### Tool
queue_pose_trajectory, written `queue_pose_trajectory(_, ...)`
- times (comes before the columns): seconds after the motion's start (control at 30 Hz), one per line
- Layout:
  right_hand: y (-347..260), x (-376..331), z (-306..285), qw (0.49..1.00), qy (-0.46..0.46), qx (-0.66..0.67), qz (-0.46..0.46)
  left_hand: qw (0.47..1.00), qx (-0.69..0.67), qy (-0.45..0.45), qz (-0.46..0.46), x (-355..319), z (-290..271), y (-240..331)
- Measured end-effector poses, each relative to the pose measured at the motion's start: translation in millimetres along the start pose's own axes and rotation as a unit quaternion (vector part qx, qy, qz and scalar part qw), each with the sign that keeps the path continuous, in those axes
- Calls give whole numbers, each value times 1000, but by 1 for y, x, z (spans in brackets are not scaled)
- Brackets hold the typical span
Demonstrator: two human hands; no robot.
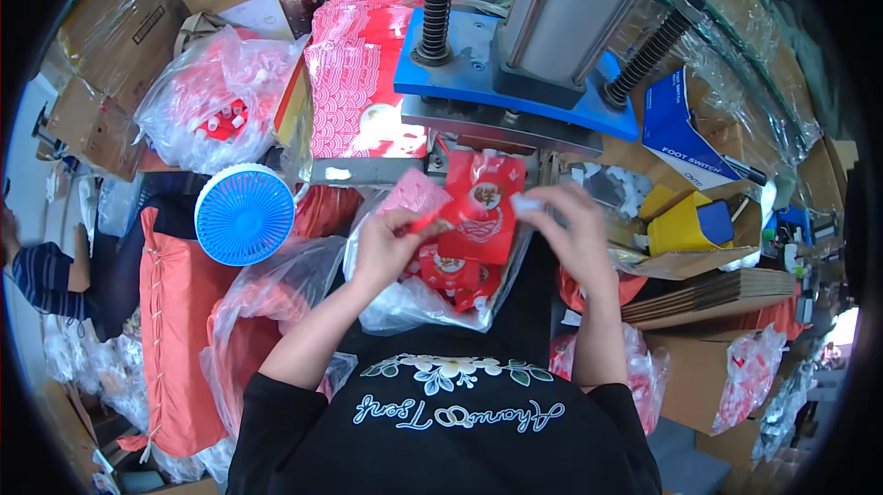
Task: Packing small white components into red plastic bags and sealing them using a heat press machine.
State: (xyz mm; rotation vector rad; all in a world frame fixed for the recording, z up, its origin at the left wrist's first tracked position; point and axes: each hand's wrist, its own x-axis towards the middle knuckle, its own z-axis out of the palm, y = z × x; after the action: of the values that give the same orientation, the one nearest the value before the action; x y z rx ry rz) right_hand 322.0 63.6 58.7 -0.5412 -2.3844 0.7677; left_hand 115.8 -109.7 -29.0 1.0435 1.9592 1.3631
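Observation:
My left hand (pixel 384 245) is closed, thumb and fingers pinching the edge of a red printed pouch with a blurred outline. My right hand (pixel 578 235) is raised to the right, its thumb and forefinger around a small white piece (pixel 527 205) too blurred to name. Between the hands a red pouch (pixel 486 196) with a pale round print stands at the edge of the press. Below it, more red pouches (pixel 449 267) lie in an open clear plastic bag (pixel 405 309) in front of me. A pink bundle (pixel 416 191) sits beside my left fingers.
Ahead stands a press with a blue plate (pixel 478 58) and spring-wrapped posts. Red patterned sheets (pixel 354 81) lie to its left, near a bag of red and white spouted items (pixel 221 104). A blue fan (pixel 245 214) stands left. Cartons and a yellow box (pixel 685 221) are right; another person (pixel 46 265) is far left.

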Motion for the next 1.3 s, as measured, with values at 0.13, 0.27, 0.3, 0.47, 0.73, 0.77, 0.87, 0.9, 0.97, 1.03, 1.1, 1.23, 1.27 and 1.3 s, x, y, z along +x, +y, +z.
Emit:
queue_pose_trajectory(0.13, -6, 2, 7, 986, -163, 27, -26, 997, 4, -62, 36, -20, 22, -14)
queue_pose_trajectory(0.27, 9, -1, 15, 974, -167, 140, 60, 987, -67, -147, 9, -12, 33, -26)
queue_pose_trajectory(0.3, 11, -1, 16, 969, -135, 179, 102, 984, -90, -154, -23, -6, 36, -27)
queue_pose_trajectory(0.47, 49, 4, -2, 989, 41, -26, 138, 955, -249, -68, -145, 26, 50, 24)
queue_pose_trajectory(0.73, 115, -13, -3, 941, 72, -311, 117, 889, -387, -44, -242, 47, 57, 41)
queue_pose_trajectory(0.77, 117, -11, 2, 950, 84, -276, 122, 888, -388, -40, -243, 51, 55, 33)
queue_pose_trajectory(0.87, 122, -11, 2, 964, 109, -212, 120, 996, -76, -26, 38, 70, 27, 14)
queue_pose_trajectory(0.9, 129, -13, 0, 970, 119, -174, 122, 999, 24, 14, 28, 75, 5, 33)
queue_pose_trajectory(0.97, 127, -15, -2, 974, 142, -64, 163, 952, 243, 145, 113, 82, -24, 30)
queue_pose_trajectory(1.03, 138, -22, -2, 975, 132, -11, 181, 910, 364, 146, 138, 77, -36, -26)
queue_pose_trajectory(1.1, 131, -26, -7, 981, 113, 36, 154, 886, 399, 119, 202, 51, -36, -31)
queue_pose_trajectory(1.23, 86, -18, -11, 971, 92, 74, 210, 935, 233, 199, 180, 33, -51, -28)
queue_pose_trajectory(1.27, 64, -12, -12, 971, 89, 60, 213, 963, 149, 172, 140, 26, -49, -12)
queue_pose_trajectory(1.3, 55, -11, -11, 980, 88, 51, 170, 983, 61, 143, 102, 19, -42, 2)
